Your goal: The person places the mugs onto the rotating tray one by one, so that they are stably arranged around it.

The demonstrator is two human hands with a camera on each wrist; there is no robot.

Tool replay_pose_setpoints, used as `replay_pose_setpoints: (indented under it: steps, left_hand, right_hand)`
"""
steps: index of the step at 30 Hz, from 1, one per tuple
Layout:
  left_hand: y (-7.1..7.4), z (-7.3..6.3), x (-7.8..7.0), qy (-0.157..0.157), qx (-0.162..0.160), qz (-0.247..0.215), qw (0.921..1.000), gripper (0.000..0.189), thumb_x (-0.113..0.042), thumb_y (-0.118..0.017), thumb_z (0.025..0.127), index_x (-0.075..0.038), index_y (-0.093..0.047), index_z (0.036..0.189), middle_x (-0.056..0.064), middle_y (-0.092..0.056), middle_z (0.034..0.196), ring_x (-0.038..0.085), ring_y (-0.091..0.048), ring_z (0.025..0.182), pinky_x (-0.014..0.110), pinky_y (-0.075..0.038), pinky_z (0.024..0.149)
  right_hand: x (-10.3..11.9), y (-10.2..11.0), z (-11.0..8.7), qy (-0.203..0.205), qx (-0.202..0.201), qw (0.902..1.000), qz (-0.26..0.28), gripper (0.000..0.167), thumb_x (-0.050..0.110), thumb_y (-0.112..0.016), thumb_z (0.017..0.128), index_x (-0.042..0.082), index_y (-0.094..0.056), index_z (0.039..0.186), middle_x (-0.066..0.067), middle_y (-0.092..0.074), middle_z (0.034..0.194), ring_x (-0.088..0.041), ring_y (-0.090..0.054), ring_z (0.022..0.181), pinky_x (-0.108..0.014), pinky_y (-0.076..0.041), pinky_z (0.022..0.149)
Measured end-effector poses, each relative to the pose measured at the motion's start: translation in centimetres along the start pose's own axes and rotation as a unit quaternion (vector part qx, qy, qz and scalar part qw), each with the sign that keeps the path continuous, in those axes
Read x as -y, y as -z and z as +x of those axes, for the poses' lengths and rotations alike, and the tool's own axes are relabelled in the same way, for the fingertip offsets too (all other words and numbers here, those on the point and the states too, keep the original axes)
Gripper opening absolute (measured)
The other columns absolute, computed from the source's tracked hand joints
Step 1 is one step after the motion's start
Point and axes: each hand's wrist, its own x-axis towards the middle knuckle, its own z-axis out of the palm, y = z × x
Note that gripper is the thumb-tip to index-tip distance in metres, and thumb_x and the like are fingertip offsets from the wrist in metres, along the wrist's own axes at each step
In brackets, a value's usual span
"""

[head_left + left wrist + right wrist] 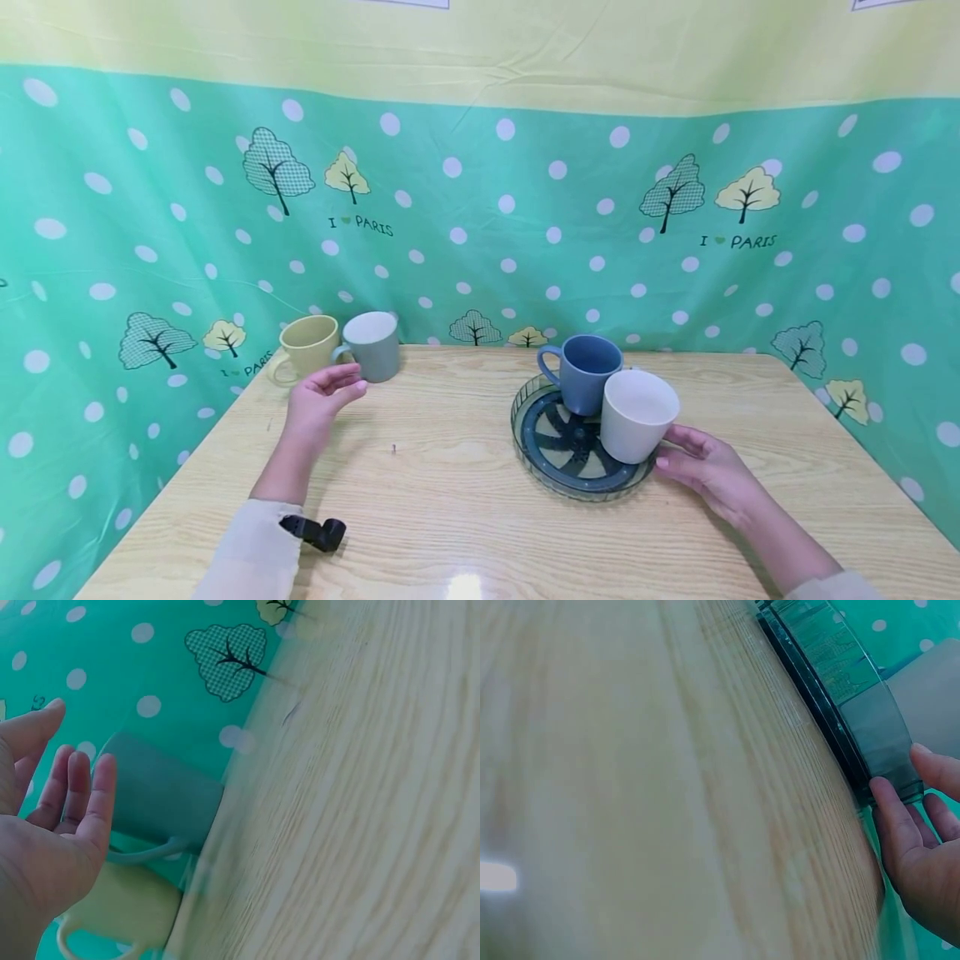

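Observation:
My left hand [318,404] hovers over the left side of the table, fingers loosely extended, holding nothing. Just beyond its fingertips stands a grey-green mug [377,354], also seen behind the fingers in the left wrist view. A yellow mug [309,343] is beside that mug. On the right, a round clear tray with a dark patterned base [551,454] carries a blue mug [588,375] and a white cup [637,421], both upright. My right hand [926,847] is at the tray's right edge, its relaxed fingertips touching or very near the wall. Whether they touch the cup, I cannot tell.
The light wooden table [442,533] runs back to a green polka-dot cloth [480,217] hanging behind and along the sides. A black wrist strap device [318,533] is on the left forearm. A small dark mark [393,449] lies on the tabletop.

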Motion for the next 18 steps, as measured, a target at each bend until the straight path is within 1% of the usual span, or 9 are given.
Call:
replay_pose_setpoints:
  steps: [3,5,7,9,11,13,15,18]
  left_hand:
    - [0.3,0.1,0.0,-0.001,-0.011,0.000,0.9999,0.041,-0.004,-0.078,0.082,0.006,-0.063,0.118,-0.011,-0.072,0.095,0.007,-0.065,0.095,0.016,-0.053,0.086]
    - [0.5,0.1,-0.1,0.000,-0.022,0.009,0.9997,0.041,-0.006,-0.078,0.082,0.005,-0.063,0.119,-0.011,-0.071,0.096,0.007,-0.065,0.095,0.015,-0.053,0.086]
    - [0.6,0.2,-0.2,0.004,-0.043,0.024,0.9988,0.039,-0.008,-0.079,0.082,0.001,-0.065,0.117,-0.010,-0.071,0.096,0.006,-0.064,0.095,0.013,-0.052,0.085]
    - [0.6,0.2,-0.2,0.009,-0.071,0.035,0.9968,0.036,-0.009,-0.079,0.082,-0.002,-0.067,0.115,-0.008,-0.071,0.096,0.007,-0.062,0.096,0.011,-0.052,0.083]
    - [0.7,0.3,-0.2,0.007,-0.101,0.043,0.9939,0.035,-0.010,-0.080,0.081,-0.002,-0.068,0.113,-0.007,-0.070,0.095,0.008,-0.060,0.098,0.010,-0.052,0.080]
    - [0.9,0.5,-0.1,0.003,-0.125,0.048,0.9910,0.038,-0.010,-0.081,0.080,0.000,-0.067,0.114,-0.006,-0.069,0.095,0.012,-0.059,0.101,0.010,-0.052,0.078]
    - [1.1,0.7,0.1,-0.002,-0.135,0.059,0.9890,0.041,-0.012,-0.082,0.080,0.001,-0.066,0.116,-0.004,-0.068,0.100,0.017,-0.057,0.106,0.010,-0.051,0.078]
    - [1.4,0.9,0.4,-0.005,-0.133,0.079,0.9880,0.047,-0.014,-0.082,0.080,0.003,-0.063,0.120,0.004,-0.067,0.110,0.021,-0.054,0.112,0.009,-0.050,0.080]
  right_hand:
    - [0.0,0.0,0.0,-0.002,0.000,1.0000,-0.001,0.080,-0.006,-0.066,0.087,-0.015,-0.013,0.147,-0.034,-0.016,0.152,-0.007,-0.058,0.107,-0.038,-0.052,0.097]
    - [0.0,0.0,0.0,-0.003,0.000,1.0000,-0.001,0.080,-0.006,-0.066,0.087,-0.015,-0.013,0.147,-0.034,-0.015,0.152,-0.007,-0.057,0.108,-0.038,-0.052,0.097]
    - [0.0,0.0,0.0,-0.003,0.001,1.0000,-0.001,0.080,-0.006,-0.066,0.087,-0.015,-0.013,0.147,-0.033,-0.016,0.152,-0.007,-0.057,0.108,-0.038,-0.052,0.097]
    - [0.0,0.0,0.0,-0.003,0.001,1.0000,0.000,0.080,-0.006,-0.066,0.087,-0.015,-0.013,0.147,-0.033,-0.017,0.152,-0.007,-0.057,0.108,-0.038,-0.052,0.097]
    - [0.0,0.0,0.0,-0.003,0.002,1.0000,0.000,0.080,-0.006,-0.066,0.087,-0.015,-0.013,0.147,-0.032,-0.018,0.152,-0.008,-0.057,0.108,-0.038,-0.052,0.097]
    - [0.0,0.1,0.0,-0.003,0.003,1.0000,0.000,0.080,-0.007,-0.065,0.088,-0.015,-0.013,0.147,-0.033,-0.017,0.152,-0.008,-0.057,0.109,-0.038,-0.052,0.097]
    - [0.0,0.1,0.0,-0.002,0.005,1.0000,0.000,0.080,-0.007,-0.065,0.088,-0.015,-0.012,0.148,-0.033,-0.016,0.152,-0.009,-0.057,0.110,-0.038,-0.051,0.097]
    - [-0.1,0.1,0.0,0.001,0.006,1.0000,0.001,0.080,-0.007,-0.065,0.087,-0.015,-0.012,0.147,-0.033,-0.017,0.152,-0.008,-0.057,0.109,-0.038,-0.051,0.097]
